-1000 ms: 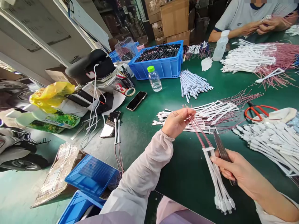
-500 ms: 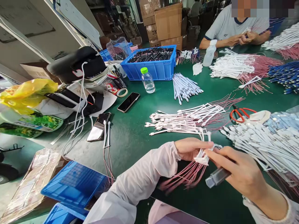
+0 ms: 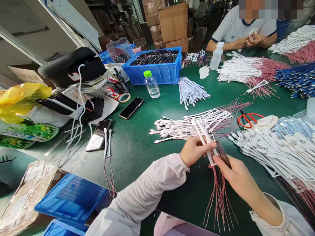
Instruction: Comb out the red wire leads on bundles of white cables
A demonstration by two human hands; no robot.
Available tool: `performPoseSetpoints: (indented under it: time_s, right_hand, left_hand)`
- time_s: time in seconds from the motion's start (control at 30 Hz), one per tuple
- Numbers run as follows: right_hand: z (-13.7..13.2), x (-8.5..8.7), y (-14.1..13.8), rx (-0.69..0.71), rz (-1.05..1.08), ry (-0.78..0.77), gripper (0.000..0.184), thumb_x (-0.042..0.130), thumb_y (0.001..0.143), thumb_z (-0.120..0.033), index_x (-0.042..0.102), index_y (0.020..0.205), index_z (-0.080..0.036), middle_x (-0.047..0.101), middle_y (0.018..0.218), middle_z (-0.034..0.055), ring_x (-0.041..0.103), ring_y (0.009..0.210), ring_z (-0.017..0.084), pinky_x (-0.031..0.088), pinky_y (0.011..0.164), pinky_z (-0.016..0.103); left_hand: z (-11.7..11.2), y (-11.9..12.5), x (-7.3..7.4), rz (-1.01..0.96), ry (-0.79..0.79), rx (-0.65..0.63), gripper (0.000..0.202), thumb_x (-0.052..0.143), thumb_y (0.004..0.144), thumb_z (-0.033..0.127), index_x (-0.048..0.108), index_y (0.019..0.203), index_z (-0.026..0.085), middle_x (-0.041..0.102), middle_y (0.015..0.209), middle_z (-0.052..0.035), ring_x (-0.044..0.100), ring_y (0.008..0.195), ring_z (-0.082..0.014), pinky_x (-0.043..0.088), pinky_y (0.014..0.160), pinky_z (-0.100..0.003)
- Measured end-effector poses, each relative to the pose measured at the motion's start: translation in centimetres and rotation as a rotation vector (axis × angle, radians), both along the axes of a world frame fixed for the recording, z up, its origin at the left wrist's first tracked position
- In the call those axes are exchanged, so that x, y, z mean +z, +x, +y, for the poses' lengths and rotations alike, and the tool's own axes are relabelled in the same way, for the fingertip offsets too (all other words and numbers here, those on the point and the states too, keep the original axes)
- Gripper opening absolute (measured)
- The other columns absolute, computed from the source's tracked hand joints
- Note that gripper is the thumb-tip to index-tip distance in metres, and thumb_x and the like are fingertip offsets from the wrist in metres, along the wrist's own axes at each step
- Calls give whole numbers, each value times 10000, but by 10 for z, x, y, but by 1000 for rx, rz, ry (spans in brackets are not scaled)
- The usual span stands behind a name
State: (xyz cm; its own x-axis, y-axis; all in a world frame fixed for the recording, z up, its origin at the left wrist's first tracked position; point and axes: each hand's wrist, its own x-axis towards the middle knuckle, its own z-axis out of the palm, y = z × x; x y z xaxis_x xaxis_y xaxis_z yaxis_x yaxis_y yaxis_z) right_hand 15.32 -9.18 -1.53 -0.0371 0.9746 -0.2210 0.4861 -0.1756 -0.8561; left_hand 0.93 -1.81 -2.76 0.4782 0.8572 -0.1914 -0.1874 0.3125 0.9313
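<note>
My left hand (image 3: 194, 151) grips a bundle of white cables (image 3: 205, 144) near the middle of the bundle, with the plug ends pointing up and away. Loose red wires (image 3: 220, 196) hang from the bundle past the table edge. My right hand (image 3: 232, 172) is shut on a dark flat bar-shaped tool (image 3: 223, 154), whose tip touches the bundle. Behind my hands lies a pile of white cables with red wires (image 3: 192, 126) on the green table mat (image 3: 137, 157).
Orange-handled scissors (image 3: 248, 119) lie right of the pile, beside a heap of white cable ends (image 3: 278, 152). Further back are a blue crate (image 3: 151, 65), a water bottle (image 3: 152, 84) and phones (image 3: 131, 108). A co-worker's hands (image 3: 253, 40) work across the table.
The bundle has flipped end over: its white ends pointed down a second ago, and now the red wires hang down. My hands have come closer together, and the view has shifted slightly.
</note>
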Motion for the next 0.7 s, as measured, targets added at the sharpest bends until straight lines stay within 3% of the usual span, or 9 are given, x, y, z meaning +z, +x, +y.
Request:
performPoseSetpoints:
  time_s: [0.13,0.2,0.3,0.43,0.7]
  right_hand:
    - [-1,0,1,-30,23,-14,417,451,909,-533,673,823,-191,661,691,57,573,620,213,416,638,303]
    - [-1,0,1,-44,25,-34,441,462,897,-552,683,796,-185,636,640,54,539,560,197,403,597,300]
    - [-1,-3,2,-22,81,-98,460,487,874,-577,683,754,-179,593,586,39,471,487,160,352,510,279]
    - [-2,-10,0,-21,239,-248,482,506,846,-614,669,809,-162,596,603,38,376,458,128,270,450,260]
    - [-5,-10,-3,7,371,-330,524,526,846,-603,650,994,-115,688,769,110,341,486,106,257,446,246]
  left_hand:
    - [6,-5,2,-285,-311,-89,381,765,648,413,697,858,103,444,591,26,322,492,-24,231,443,-190]
    - [11,-9,4,-365,-381,-107,397,764,658,382,707,948,118,442,637,19,294,505,-19,191,427,-188]
    - [17,-15,7,-316,-279,-9,384,768,659,351,712,983,151,467,652,17,307,526,-25,169,430,-193]
    - [20,-17,7,-193,-104,135,338,779,633,380,723,873,148,629,781,-28,439,616,-67,289,518,-206]
    - [20,-16,5,-33,48,225,314,755,649,384,718,829,129,704,948,-87,593,768,-167,402,642,-261]
